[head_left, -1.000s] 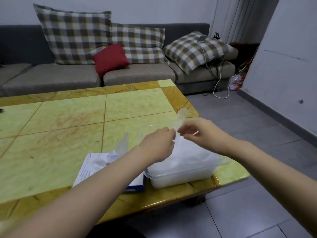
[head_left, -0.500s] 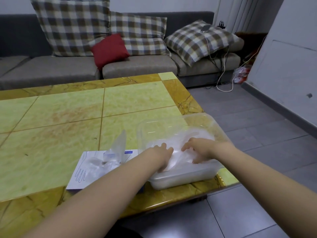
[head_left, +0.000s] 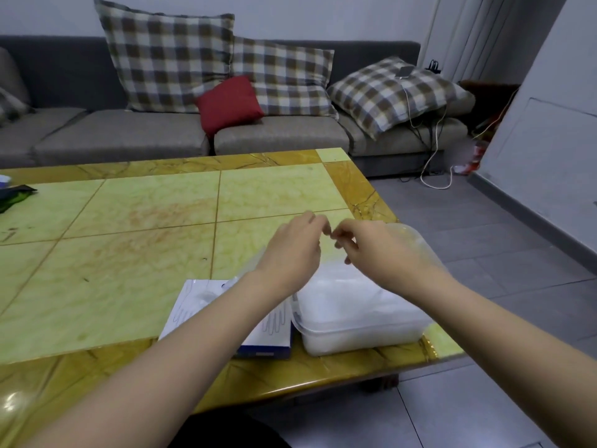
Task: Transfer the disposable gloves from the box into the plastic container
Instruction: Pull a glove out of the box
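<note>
You've lifted your left hand and right hand off the pile they were pressing. Now the curled fingertips almost meet, and whether they pinch a clear glove I can't tell. The gloves sit below your fingers in the plastic container, so that batch looks settled. The box lies under your left wrist.

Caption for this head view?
Left hand and right hand nearly touch above the container of gloves, beside the box.
</note>
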Demonstrator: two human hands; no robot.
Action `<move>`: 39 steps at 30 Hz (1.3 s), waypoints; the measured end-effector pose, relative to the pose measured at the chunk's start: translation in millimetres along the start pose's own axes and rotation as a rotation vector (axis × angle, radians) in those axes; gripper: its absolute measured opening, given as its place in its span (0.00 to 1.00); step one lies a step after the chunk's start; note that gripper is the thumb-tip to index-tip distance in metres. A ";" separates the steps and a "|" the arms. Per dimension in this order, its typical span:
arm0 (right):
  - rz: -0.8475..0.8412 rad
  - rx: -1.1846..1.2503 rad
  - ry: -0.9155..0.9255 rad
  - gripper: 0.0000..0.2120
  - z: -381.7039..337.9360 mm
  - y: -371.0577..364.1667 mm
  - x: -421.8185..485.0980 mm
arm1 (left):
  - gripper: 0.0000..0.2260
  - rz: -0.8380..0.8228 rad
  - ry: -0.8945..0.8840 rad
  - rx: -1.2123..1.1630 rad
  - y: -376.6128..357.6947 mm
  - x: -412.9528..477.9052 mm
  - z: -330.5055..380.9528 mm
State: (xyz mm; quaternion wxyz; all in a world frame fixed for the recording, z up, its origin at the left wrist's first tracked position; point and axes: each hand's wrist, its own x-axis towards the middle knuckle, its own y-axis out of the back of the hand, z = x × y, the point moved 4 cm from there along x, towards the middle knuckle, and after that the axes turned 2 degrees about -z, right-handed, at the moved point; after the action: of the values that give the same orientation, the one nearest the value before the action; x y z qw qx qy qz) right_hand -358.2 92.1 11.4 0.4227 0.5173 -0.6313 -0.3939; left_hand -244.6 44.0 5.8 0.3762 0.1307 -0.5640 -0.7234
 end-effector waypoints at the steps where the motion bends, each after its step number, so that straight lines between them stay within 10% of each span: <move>1: 0.068 0.096 0.027 0.10 -12.9 -0.5 -2.0 | 0.13 0.099 0.026 -0.034 8.1 -8.1 -8.7; 5: 0.020 0.052 0.087 0.17 -64.1 -23.8 -9.2 | 0.11 0.263 0.185 -0.077 23.8 -43.2 -56.2; 13: -0.225 -0.519 0.113 0.29 -111.9 -77.1 -4.7 | 0.11 -0.032 0.422 -0.110 -15.3 -103.9 -117.1; 25: -0.300 -0.271 0.018 0.11 -130.4 -100.9 6.8 | 0.08 -0.097 0.416 -0.127 -24.2 -123.7 -124.5; 39: 0.102 0.187 0.007 0.06 -91.9 1.8 20.8 | 0.10 -0.286 0.367 0.039 -13.5 -102.0 -114.8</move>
State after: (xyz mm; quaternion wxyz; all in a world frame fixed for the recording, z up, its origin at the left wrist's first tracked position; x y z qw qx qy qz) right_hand -274.5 66.4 46.3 0.3944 0.5229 -0.6894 -0.3094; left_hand -109.9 33.2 -68.4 0.3634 0.3458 -0.4759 -0.7224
